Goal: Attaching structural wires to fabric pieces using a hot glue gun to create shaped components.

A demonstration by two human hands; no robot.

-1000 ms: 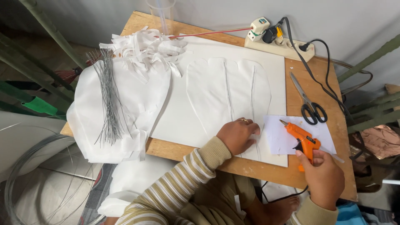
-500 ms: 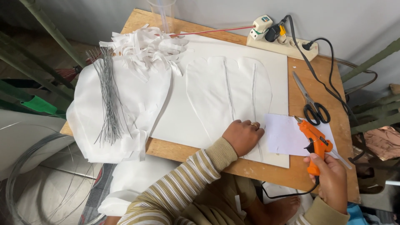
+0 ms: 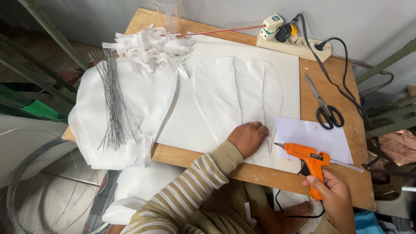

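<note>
— What was the setting?

— A wooden bench (image 3: 329,86) against a grey wall, with a coil of wire (image 3: 26,190) on the floor well left of it. The widest thing on it was a white backing sheet (image 3: 195,121), and on that lay the petal cut-out (image 3: 225,95), with two thin wires running down its length.

— And around the petal cut-out?

— Left of it was a heap of white pieces (image 3: 91,108) with a wire bundle (image 3: 113,108) on top. Above-left were loose white strips (image 3: 151,47), above-right a power strip (image 3: 294,43), and to the right black scissors (image 3: 323,104). A small paper sheet (image 3: 316,138) lay just beside its lower right edge.

— The hands?

— The left hand (image 3: 248,138) rested on the cut-out's lower edge, its grip loose and closed on nothing, pressing down. The right hand (image 3: 333,199) had its grip wrapped fully round the handle of the orange glue gun (image 3: 305,154), which hung over the small paper sheet.

— Which step, would you say?

— Gluing wire to the cut-out, I judged. Any next pass called for a steady nozzle on the wire line, clear of the pressing fingers.

— What had changed?

— The nozzle had swung down and left toward the cut-out, levelling out. The left hand had stayed put.
</note>
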